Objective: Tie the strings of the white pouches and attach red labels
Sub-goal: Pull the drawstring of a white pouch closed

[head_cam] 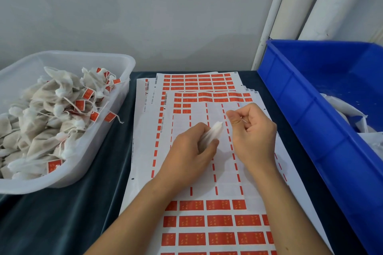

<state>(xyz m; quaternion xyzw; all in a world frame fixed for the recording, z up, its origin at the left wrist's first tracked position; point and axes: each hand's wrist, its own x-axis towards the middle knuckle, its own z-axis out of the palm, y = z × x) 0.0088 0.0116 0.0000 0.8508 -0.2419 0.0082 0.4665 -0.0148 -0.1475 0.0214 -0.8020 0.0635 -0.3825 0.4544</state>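
My left hand [189, 149] grips a white pouch [213, 132] over the label sheets, with the pouch's gathered neck sticking out past my fingers. My right hand [251, 132] pinches the pouch's thin white string [224, 119] just to the right of the neck and holds it taut. Both hands hover above the top sheet of red labels [219, 220], whose middle rows are peeled off. Most of the pouch is hidden inside my left fist.
A clear plastic tub [116, 97] at the left holds several tied pouches with red labels. A blue crate [306, 109] at the right holds white pouches in its near corner. More label sheets [196, 80] lie stacked behind. A dark cloth covers the table.
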